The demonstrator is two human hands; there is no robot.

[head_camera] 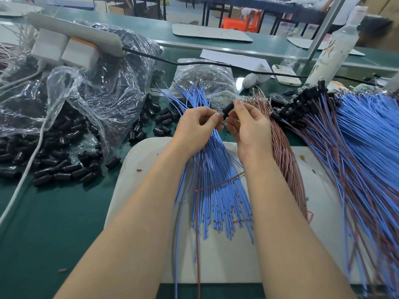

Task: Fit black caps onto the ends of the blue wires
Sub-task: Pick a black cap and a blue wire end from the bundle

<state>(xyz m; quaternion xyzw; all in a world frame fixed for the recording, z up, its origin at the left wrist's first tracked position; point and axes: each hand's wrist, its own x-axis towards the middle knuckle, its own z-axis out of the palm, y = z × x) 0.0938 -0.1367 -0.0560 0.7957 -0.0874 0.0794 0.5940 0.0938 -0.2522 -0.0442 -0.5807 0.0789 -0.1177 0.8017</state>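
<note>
Cap (228,108) sits pinched in your right hand (248,126) at frame centre, turned toward the wire end your left hand (198,124) pinches above the fanned blue wires (216,190), likely so both meet squarely.

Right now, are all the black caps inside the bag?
No, many caps lie loose on the table outside the bag.

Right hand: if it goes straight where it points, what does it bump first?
Likely the left hand, pinching blue wires right in front of the black cap that the right hand holds.
</note>
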